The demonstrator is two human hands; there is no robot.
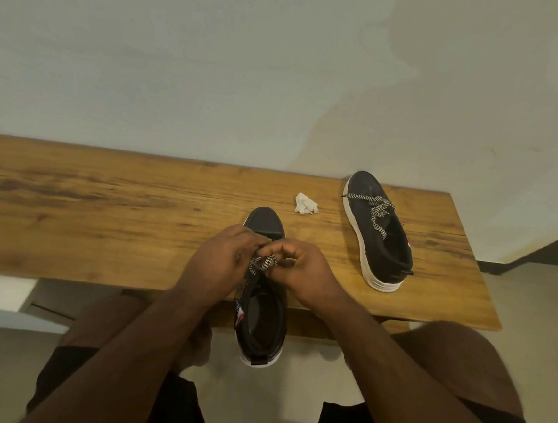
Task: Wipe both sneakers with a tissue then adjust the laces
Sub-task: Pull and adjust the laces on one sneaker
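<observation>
We pinch the lace (pixel 263 264) with both hands, left (pixel 218 266) and right (pixel 302 273), over the near sneaker (pixel 263 310), its axis twelve-to-six; the second sneaker (pixel 377 232) waits at two o'clock, nearer our right.

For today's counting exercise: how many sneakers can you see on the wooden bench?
2. One sneaker lies near the bench's front edge under both hands, heel overhanging. The other sneaker sits apart toward the right end. None looks hidden.

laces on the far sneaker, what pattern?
Black-and-white zigzag weave on the laces of the far sneaker; head view, the only one.
</observation>
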